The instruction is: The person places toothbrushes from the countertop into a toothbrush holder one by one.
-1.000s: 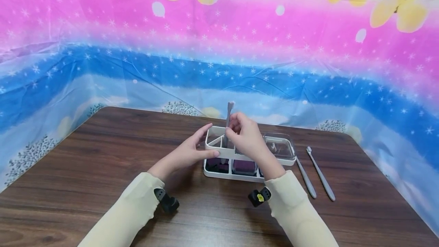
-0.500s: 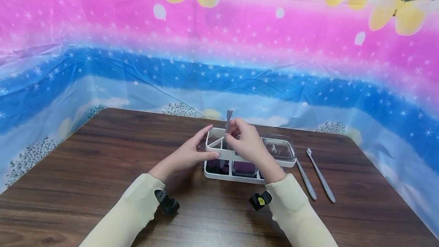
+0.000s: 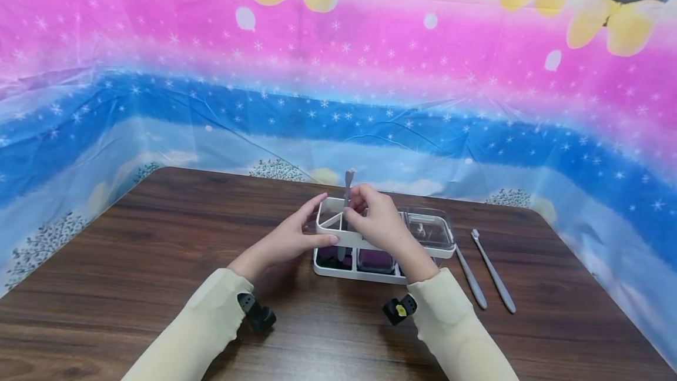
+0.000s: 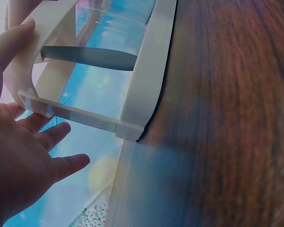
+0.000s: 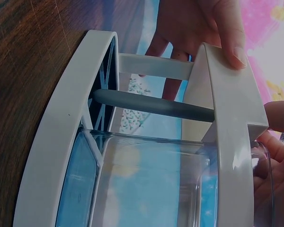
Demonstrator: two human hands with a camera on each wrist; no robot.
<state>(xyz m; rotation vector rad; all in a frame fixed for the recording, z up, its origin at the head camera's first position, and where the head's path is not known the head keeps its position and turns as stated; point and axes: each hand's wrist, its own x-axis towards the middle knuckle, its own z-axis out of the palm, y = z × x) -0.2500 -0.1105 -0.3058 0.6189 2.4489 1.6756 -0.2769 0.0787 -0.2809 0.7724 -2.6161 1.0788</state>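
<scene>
A white two-tier toothbrush holder (image 3: pixel 381 278) stands on the table, with a slotted upper rack and a dark-bottomed base. My left hand (image 3: pixel 288 234) grips the rack's left end, thumb on its front face and fingers round the back. A grey toothbrush (image 3: pixel 348 181) stands upright through a left slot, bristle end up. My right hand (image 3: pixel 378 219) pinches it just above the rack. From the right wrist, the toothbrush handle (image 5: pixel 151 105) spans between rack and base, its lower tip at the base. A clear cup (image 5: pixel 146 179) sits beside it in the holder.
Two more grey toothbrushes, one nearer (image 3: pixel 472 281) and one farther right (image 3: pixel 494 272), lie on the wooden table (image 3: pixel 132 275) right of the holder. A clear lidded part (image 3: pixel 428 228) fills the rack's right end. A printed cloth (image 3: pixel 338 75) hangs behind the table.
The toothbrush has sunk lower through the slot, with my right hand moving down and slightly left along with it. My left hand keeps its grip on the holder.
</scene>
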